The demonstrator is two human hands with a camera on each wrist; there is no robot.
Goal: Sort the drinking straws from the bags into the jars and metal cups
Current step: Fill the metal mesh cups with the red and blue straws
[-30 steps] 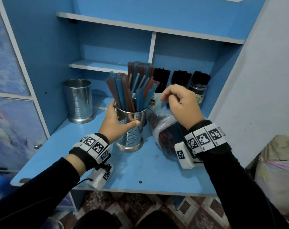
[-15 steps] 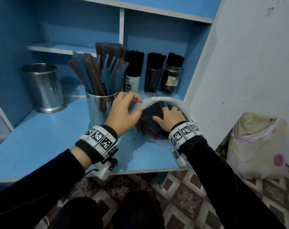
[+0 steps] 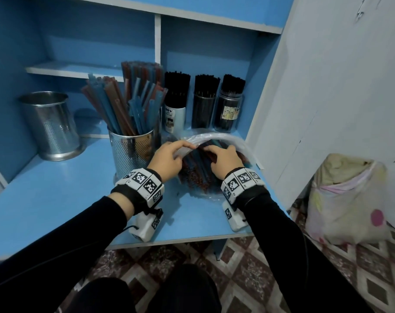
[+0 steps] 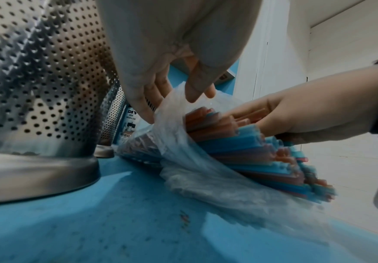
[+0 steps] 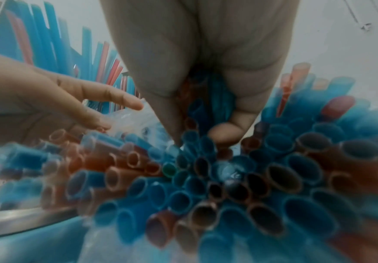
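both hands now at the bag: a fresh bunch about to come out

the left hand pinches the rim of the clear plastic bag between thumb and fingers, holding its mouth up and open. the right hand is inside that mouth, its grip curled round a small bunch of the blue and reddish-brown drinking straws; the right wrist view shows thumb and fingertip closing on a few blue ones at the top of the heap, though how many it has cannot be told. the bag lies on its side on the blue worktop, just to the right of the perforated metal cup full of straws, with the straws' open ends towards the person.

a second ago the left hand was steadying that cup and the right was up near the straw tips; half a second ago the left had moved over to the bag rim and the right lay on the bag. since then the right has gone further in and closed on straws. that reads as one drop-off finished and the next pick-up begun.

the bag looks well filled, so much sorting remains. the empty perforated metal cup stands well to the left, and the three jars of black straws sit behind the bag.
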